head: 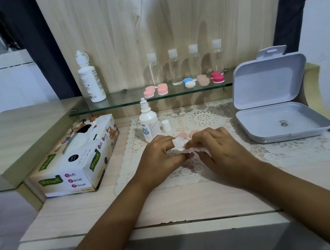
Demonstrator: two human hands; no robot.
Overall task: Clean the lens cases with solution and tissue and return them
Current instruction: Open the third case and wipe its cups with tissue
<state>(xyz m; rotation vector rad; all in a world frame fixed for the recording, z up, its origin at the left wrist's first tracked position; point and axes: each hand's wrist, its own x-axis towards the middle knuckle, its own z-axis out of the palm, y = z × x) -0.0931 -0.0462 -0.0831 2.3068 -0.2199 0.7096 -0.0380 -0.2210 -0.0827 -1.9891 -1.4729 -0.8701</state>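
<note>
Over the lace mat (227, 158), my left hand (158, 154) and my right hand (218, 146) meet around a peach-pink lens case (183, 136) and a crumpled white tissue (179, 144). Both hands have curled fingers on the tissue and case; most of the case is hidden by them. An open small solution bottle (149, 125) stands just behind my left hand, its white cap (166, 125) beside it. Several other lens cases sit on the glass shelf (124, 102): pink ones (155, 90), a blue-and-white one (189, 82), a peach one (203, 79) and a magenta one (217, 76).
A tissue box (77, 160) lies to the left. An open grey plastic box (275, 103) stands at the right. A tall white bottle (89, 78) and several clear bottles (174, 67) line the shelf against the wooden back panel. Drawers are at the lower left.
</note>
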